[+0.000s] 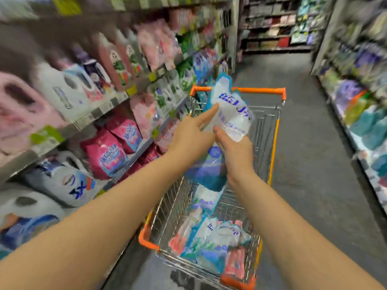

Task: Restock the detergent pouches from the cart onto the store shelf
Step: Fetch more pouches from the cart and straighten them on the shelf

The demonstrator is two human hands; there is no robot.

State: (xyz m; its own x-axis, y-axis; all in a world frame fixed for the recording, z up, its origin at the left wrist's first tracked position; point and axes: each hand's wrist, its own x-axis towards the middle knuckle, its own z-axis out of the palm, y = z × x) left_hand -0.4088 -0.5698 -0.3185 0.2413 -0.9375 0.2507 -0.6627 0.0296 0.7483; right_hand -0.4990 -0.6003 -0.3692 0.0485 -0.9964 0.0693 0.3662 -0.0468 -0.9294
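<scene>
Mid-frame above the cart [259,91], the right hand [235,152] grips a blue-and-white pouch [230,114]; the left hand [189,135] lays straight fingers [209,113] against its side. Being floppy and slick, it may slip from that single grip and drop before reaching the shelf [100,110] at left

grey floor [303,143] | white jugs [62,181] lower left | right-hand racks [360,114] stocked, blurred | end-aisle shelving [276,28]

glossy plastic pouch [229,114], metal wire cart [265,130]
</scene>
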